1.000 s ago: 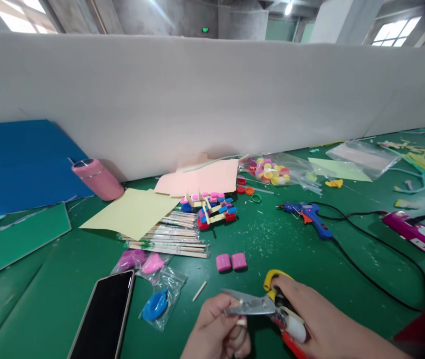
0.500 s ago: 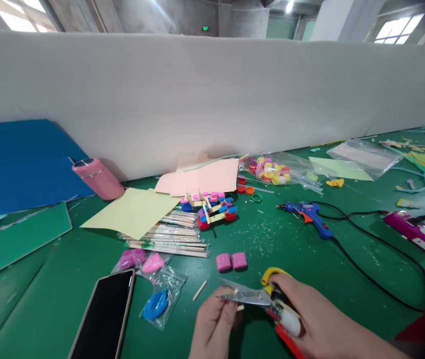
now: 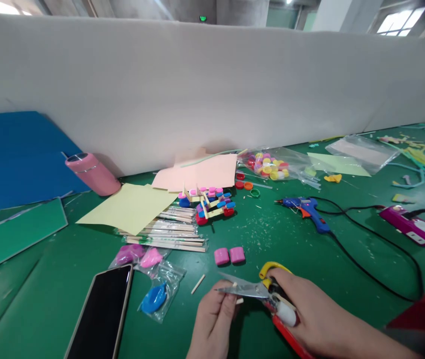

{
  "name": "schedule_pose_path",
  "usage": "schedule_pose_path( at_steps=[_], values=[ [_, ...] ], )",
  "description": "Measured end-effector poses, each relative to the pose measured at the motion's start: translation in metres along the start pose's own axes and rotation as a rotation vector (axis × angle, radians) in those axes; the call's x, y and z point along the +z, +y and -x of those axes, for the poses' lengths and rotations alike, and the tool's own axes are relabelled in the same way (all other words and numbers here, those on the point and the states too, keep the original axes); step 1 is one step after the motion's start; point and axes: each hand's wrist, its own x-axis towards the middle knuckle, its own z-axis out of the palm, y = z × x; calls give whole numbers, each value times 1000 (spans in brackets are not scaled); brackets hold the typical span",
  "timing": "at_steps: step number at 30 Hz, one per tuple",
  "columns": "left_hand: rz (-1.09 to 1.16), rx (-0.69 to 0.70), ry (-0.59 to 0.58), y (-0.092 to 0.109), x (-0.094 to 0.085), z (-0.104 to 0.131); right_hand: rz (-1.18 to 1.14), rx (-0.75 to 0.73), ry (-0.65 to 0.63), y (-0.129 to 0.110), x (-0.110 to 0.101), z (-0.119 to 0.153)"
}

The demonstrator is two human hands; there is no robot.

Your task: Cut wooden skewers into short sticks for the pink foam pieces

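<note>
Left fingers point(image 3: 228, 305) clamped on a pale stick point(image 3: 240, 301) at their tips, right fingers point(image 3: 284, 279) wrapped around scissors point(image 3: 252, 290)

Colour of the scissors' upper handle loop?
Upper handle loop is yellow; head view shows it.

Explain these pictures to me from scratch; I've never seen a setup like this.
There is no machine here, only a person's two bare hands. Every picture comes from one camera worn on that person's head, looking forward and down. The right hand holds scissors with yellow and red handles. The left hand pinches a short pale stick at the blades. On the green table lie a dark phone, a bagged blue lump, two pink blocks, wrapped sticks and a blue glue gun. A pink bottle is farther back, on the left.
</note>
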Motion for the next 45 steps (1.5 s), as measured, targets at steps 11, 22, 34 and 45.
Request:
schedule_pose_path(
  at_steps=[11,22,34,45],
  values=[
    [455,-238,-305,6,1,0,-1,-17,-49,-4,-4,1],
    [414,-108,-232,1,3,3,-16,-84,-8,-2,-3,-1],
    [454,-171,-224,-5,8,2,73,-19,-53,3,-4,1],
    [535,-174,-297,-4,9,1,-5,-62,-40,1,-6,6]
  ],
)
